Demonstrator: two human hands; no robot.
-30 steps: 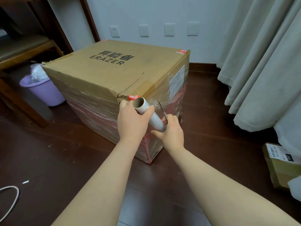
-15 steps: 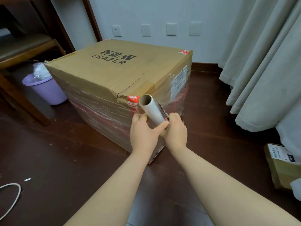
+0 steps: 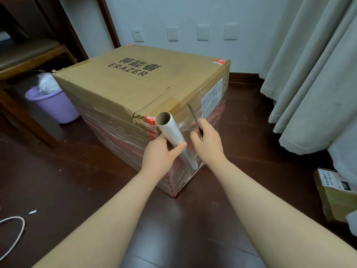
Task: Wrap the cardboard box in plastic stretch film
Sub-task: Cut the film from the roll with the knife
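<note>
- Left hand (image 3: 160,153): closed round the middle of a pale roll of clear plastic stretch film (image 3: 172,135) on a brown cardboard tube, thumb across the front, fingers behind.
- Right hand (image 3: 207,145): curled round the dark handle of a narrow grey metal blade (image 3: 192,115). Knife or scissors, cannot tell. Tip up and slightly left, in front of the box's right face.
- Roll's long axis tilted: open tube end up and left, lower end down and right, just in front of the box's near vertical corner.
- Crinkled clear film between roll and right hand, at that corner.
- Large brown cardboard box (image 3: 135,84): on the dark wooden floor (image 3: 77,180), near corner towards the camera, both hands close before it. Sides under clear film, red showing through; top bare, torn at the near edge.
- Red-and-white tape (image 3: 150,122) on the near top corner, just beside the roll's upper end.
- Left of the box: lilac plastic bin (image 3: 56,105) with a clear bag, beneath brown wooden furniture (image 3: 29,60).
- Right: grey curtains (image 3: 309,74) down to the floor; small brown cardboard parcel (image 3: 336,196) at the lower right edge.
- Lower left: loop of white cord (image 3: 13,235) on the floor.
- Behind: white wall plates (image 3: 172,33) in a row.
- Writing: "ERAZER" in black on the box top, under larger characters. White label (image 3: 211,97) on the right face, print too small to read. Barcode label on the parcel, unreadable.
</note>
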